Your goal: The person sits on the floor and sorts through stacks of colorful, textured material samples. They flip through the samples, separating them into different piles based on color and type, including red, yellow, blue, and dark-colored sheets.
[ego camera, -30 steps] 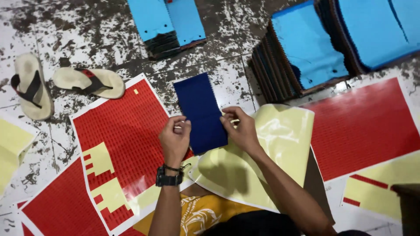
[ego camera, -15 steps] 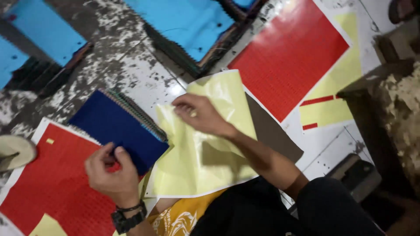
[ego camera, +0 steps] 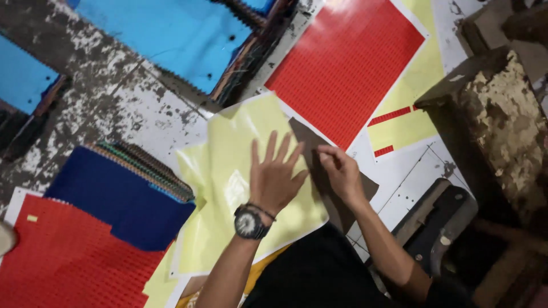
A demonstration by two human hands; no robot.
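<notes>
Yellow backing sheet [ego camera: 228,188] now flat on the floor, under left hand [ego camera: 275,177] with fingers spread wide (half a second ago off at the navy stack). Right hand [ego camera: 341,171] moved to the sheet's right edge, fingertips narrowed on dark brown piece [ego camera: 337,188]. One navy-topped stack [ego camera: 123,197] left of it; two red sticker sheets [ego camera: 348,65], two blue stacks [ego camera: 171,40].
</notes>
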